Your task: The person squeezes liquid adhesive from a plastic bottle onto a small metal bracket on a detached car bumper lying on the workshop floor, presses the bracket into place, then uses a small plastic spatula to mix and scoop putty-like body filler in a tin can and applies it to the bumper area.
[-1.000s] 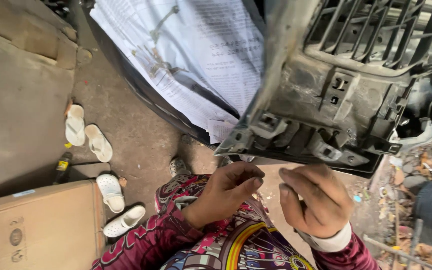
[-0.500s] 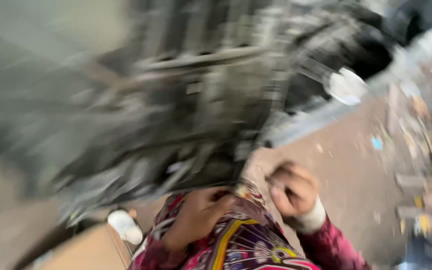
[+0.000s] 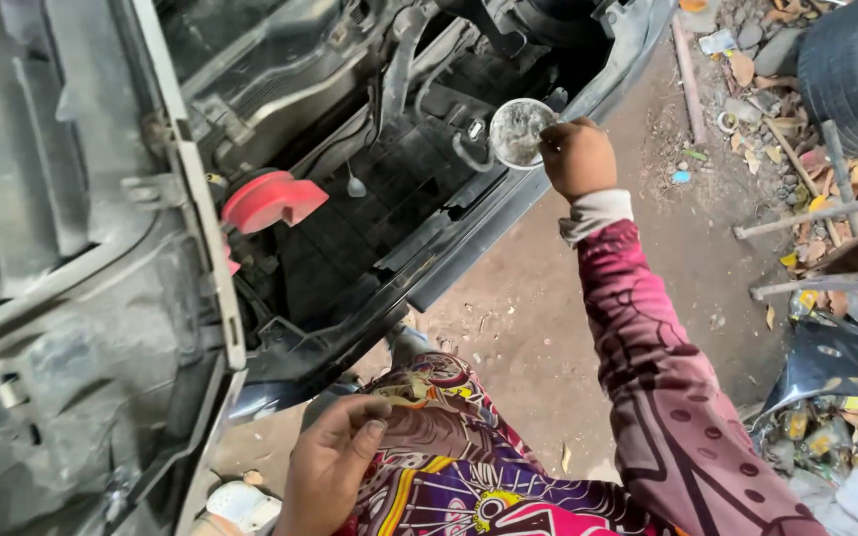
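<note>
The right hand [image 3: 576, 157] grasps a small round tin [image 3: 520, 131] with clenched fingers, holding it level over the open engine bay [image 3: 389, 189] so contents stay inside, while the left hand [image 3: 332, 462] rests loosely curled and empty on the knee.

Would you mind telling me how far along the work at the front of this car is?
Done: the car's front already stands opened, inner parts and red cap exposed. In hand: the right hand is stretched out, touching a small round container on the front edge, while the left hand rests by the knee holding nothing visible. Left: loose parts lie on the ground.
</note>
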